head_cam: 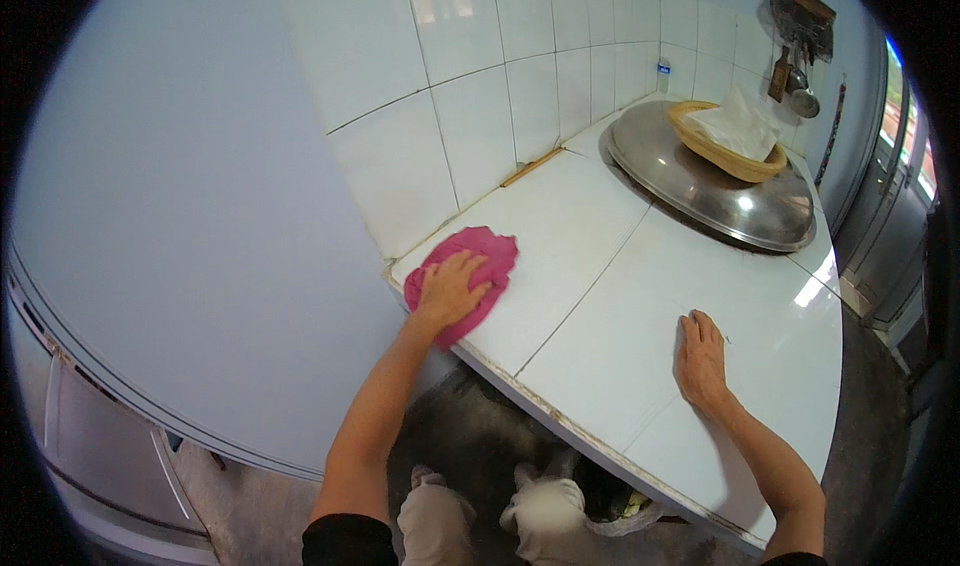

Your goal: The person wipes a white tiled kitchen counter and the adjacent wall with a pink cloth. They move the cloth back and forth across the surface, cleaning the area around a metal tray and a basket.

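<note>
My left hand (450, 290) lies with spread fingers on a pink cloth (491, 255), pressing it flat at the left end of the white tiled counter (585, 228), near the wall corner. Part of the cloth hangs at the counter's front edge. My right hand (703, 352) rests on the counter tiles further right, with nothing visible in it; its fingers are close together and point away from me. Beyond both hands, a large domed metal lid (675, 168) sits on the counter. On it stands an oval yellow-brown basket (720, 159) holding white tissue (739, 123).
A thin wooden strip (531, 168) lies along the tiled wall (480, 131). A small clear bottle (664, 75) stands in the back corner. Kitchen utensils (802, 93) hang on the wall. Below the counter's front edge is a plastic bag (626, 525).
</note>
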`<state>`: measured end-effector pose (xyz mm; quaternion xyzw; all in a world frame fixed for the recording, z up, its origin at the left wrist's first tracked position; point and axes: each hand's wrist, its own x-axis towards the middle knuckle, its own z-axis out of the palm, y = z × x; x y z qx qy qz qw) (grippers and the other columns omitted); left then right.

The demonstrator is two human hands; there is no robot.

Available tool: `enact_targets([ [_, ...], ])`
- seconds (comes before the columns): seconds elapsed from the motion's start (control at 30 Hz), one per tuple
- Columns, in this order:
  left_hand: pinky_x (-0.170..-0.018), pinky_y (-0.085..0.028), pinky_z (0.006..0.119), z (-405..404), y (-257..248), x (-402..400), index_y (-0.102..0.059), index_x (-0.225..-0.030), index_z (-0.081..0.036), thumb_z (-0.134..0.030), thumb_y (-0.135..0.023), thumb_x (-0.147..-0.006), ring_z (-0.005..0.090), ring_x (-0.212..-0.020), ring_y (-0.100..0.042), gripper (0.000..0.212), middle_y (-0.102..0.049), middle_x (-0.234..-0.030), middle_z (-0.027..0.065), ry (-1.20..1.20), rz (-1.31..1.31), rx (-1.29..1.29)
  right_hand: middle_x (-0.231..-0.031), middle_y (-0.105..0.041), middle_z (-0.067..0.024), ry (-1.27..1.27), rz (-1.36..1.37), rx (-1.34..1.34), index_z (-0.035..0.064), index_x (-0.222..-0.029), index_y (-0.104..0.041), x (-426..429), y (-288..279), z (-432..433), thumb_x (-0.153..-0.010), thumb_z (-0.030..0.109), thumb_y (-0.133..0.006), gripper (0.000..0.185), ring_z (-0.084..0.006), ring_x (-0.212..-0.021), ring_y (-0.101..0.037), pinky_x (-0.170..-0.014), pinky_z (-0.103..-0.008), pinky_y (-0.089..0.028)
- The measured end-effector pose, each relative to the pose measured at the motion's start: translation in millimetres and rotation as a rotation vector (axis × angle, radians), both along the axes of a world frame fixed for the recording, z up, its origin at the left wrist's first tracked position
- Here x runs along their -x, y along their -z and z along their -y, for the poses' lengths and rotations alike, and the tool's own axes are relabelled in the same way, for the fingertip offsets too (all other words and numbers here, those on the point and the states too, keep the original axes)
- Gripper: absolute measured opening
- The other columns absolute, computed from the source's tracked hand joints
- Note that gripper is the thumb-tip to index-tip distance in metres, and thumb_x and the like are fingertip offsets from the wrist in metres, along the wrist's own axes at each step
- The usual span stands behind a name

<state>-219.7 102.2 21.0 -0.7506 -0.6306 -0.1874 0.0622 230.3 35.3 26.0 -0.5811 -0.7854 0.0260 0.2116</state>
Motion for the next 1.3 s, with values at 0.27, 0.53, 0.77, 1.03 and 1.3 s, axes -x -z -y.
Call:
enact_targets([
  [0.27,-0.109,-0.029,0.051,-107.2,7.8,10.2,-0.049,-0.140,-0.018,-0.046,-0.057,-0.091,0.0267,-0.137,-0.041,0.056,-0.045,-0.148,0.0130,-0.106,0.011,-0.025,-0.143,-0.037,-0.0284,0.003,0.079,0.012,-0.0093,-0.134,-0.044,-0.3,-3.3,4.1,-0.089,-0.006,-0.049,0.045,-0.0441,-0.133,-0.035,-0.113,-0.0525,-0.028],
  [0.53,-0.090,-0.038,0.048,-144.6,8.7,-21.3,-0.058,-0.125,-0.010,-0.039,-0.059,-0.091,0.0251,-0.114,-0.052,0.045,-0.054,-0.125,0.0081,-0.389,-0.074,-0.222,-0.139,-0.040,-0.0279,-0.056,0.025,-0.042,-0.0092,-0.131,-0.046,-2.4,-8.7,2.1,-0.086,-0.006,-0.051,0.046,-0.0434,-0.128,-0.040,-0.110,-0.0520,-0.031],
  [0.77,-0.089,-0.042,0.049,-95.8,1.2,8.9,-0.061,-0.115,-0.006,-0.038,-0.063,-0.089,0.0284,-0.114,-0.051,0.042,-0.055,-0.119,0.0096,-0.412,-0.184,-0.167,-0.138,-0.041,-0.0272,-0.057,0.032,-0.103,-0.0075,-0.129,-0.048,-8.7,-3.9,0.5,-0.085,-0.003,-0.054,0.044,-0.0420,-0.127,-0.041,-0.109,-0.0496,-0.033],
  [1.03,-0.089,-0.049,0.047,2.3,-7.4,50.6,-0.064,-0.105,-0.003,-0.033,-0.065,-0.087,0.0344,-0.107,-0.057,0.035,-0.061,-0.111,0.0163,-0.440,-0.204,-0.164,-0.138,-0.042,-0.0245,-0.011,0.003,-0.090,-0.0063,-0.129,-0.048,-4.7,1.9,0.2,-0.087,0.000,-0.053,0.043,-0.0402,-0.127,-0.041,-0.110,-0.0489,-0.032],
  [1.3,-0.080,-0.055,0.046,36.3,-32.6,67.8,-0.066,-0.097,-0.005,-0.029,-0.072,-0.077,0.0336,-0.103,-0.059,0.032,-0.061,-0.108,0.0151,-0.186,-0.232,-0.100,-0.138,-0.042,-0.0242,-0.046,-0.026,-0.102,-0.0053,-0.130,-0.048,0.8,1.8,-1.0,-0.088,-0.001,-0.051,0.043,-0.0407,-0.127,-0.041,-0.110,-0.0485,-0.032],
])
